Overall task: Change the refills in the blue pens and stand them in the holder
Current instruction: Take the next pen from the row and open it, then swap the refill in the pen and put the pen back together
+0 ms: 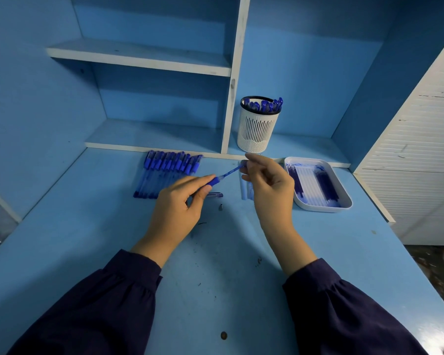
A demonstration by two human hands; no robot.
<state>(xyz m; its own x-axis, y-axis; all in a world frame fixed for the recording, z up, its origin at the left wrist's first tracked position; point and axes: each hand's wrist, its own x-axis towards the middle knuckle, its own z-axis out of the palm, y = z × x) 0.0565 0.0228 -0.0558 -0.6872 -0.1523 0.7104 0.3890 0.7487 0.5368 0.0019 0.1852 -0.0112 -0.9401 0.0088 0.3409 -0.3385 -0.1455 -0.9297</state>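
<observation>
Directly in front of the holder (256, 129), your left hand (180, 213) grips the blue pen (215, 179) by its barrel while your right hand (269, 185) pinches the refill (230, 172) at its free end, holding both in line, presumably so the refill slides straight.

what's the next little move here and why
Probably hold the pen steady in the left hand and let the right hand slide the refill straight along the barrel's line. The refill spans the gap between the hands, pinched at its far end and partly inside the pen, so tilting might bend it. One picture cannot show whether it is going in or coming out.
</observation>
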